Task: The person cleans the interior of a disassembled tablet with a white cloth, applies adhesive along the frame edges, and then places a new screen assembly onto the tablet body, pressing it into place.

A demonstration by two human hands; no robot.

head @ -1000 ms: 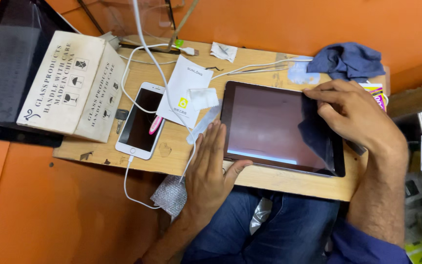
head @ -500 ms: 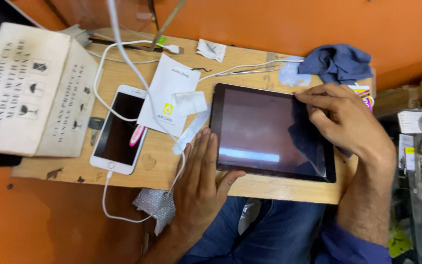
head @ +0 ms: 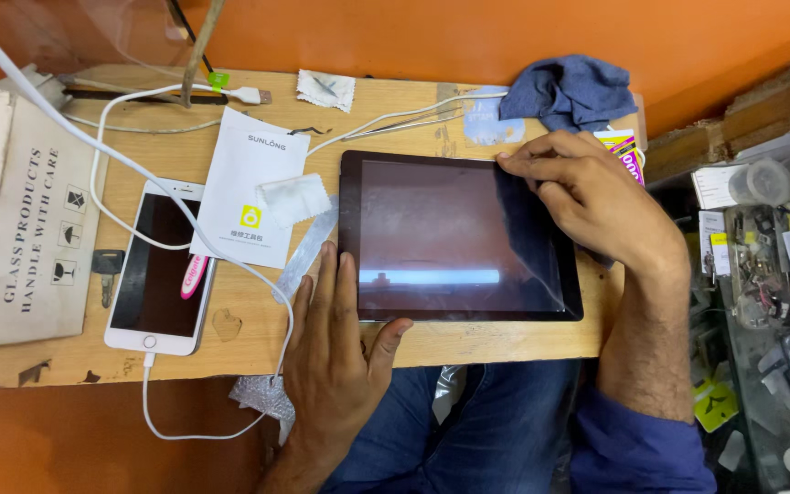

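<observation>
Tablet (head: pixel 454 233): lies flat on the wooden board (head: pixel 505 338), screen up and dark, a pale streak of reflected light across its lower part; its near edge sits close to the board's near edge, above the person's lap.
Film: a thin clear sheet (head: pixel 532 238) lies over the right part of the screen, its edge visible as a slanting line towards the lower right corner.
Left hand (head: pixel 336 357): open and flat, palm down on the board, fingers together and pressed against the tablet's left edge, thumb spread under its lower edge; it grips nothing.
Right hand (head: pixel 587 197): rests on the tablet's upper right corner, fingertips curled at the top edge where the film begins; whether they pinch the film or only press on it I cannot tell.
Phone (head: pixel 159 270): white, screen dark, lies left of the tablet and well apart from it, a white cable (head: pixel 121 155) plugged in at its near end and a small pink thing lying on its right edge.
White packet (head: pixel 249 187): between phone and tablet, a small white wipe on it.
Blue cloth (head: pixel 571 90): bunched at the board's far edge, just beyond the right hand.
Cardboard box (head: pixel 20 229): at the far left.
Key (head: pixel 108 273): between box and phone.
</observation>
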